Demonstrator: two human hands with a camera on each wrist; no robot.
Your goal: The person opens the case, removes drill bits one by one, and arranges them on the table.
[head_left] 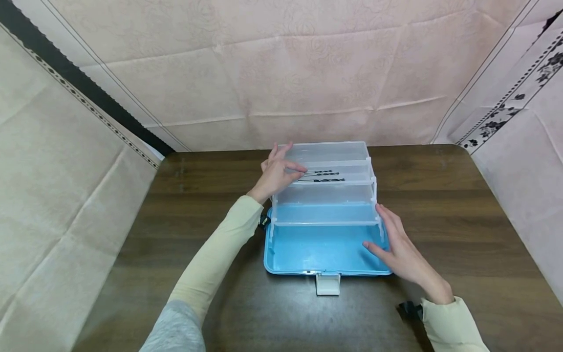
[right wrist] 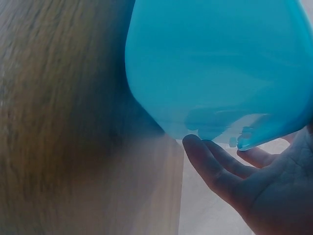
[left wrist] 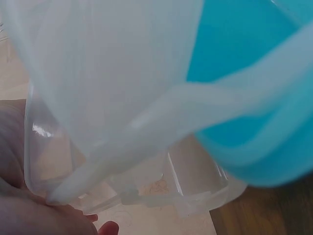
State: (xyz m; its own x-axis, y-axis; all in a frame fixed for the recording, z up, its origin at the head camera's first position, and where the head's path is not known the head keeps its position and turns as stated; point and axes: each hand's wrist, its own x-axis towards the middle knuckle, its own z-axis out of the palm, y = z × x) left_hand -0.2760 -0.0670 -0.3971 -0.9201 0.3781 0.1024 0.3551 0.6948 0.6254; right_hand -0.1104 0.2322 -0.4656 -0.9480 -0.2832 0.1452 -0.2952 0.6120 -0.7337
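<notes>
Head view: drill bits (head_left: 327, 174) lie beside the left hand (head_left: 279, 171) (pinching or not, I cannot tell), the right hand (head_left: 403, 252) spread.

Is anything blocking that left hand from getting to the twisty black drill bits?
Nothing visible is. The left hand has its fingertips right at the left ends of the drill bits, which lie in a see-through upper tray. Whether it pinches one is hard to tell.

left wrist: your left hand (left wrist: 34, 210) lower left, against clear trays (left wrist: 117, 58), contact unclear | blurry translucent strip (left wrist: 195, 105) slanting across | blue box (left wrist: 244, 39) upper right | wooden tabletop (left wrist: 266, 210) lower right, pale cloth (left wrist: 161, 223) beside it
</notes>
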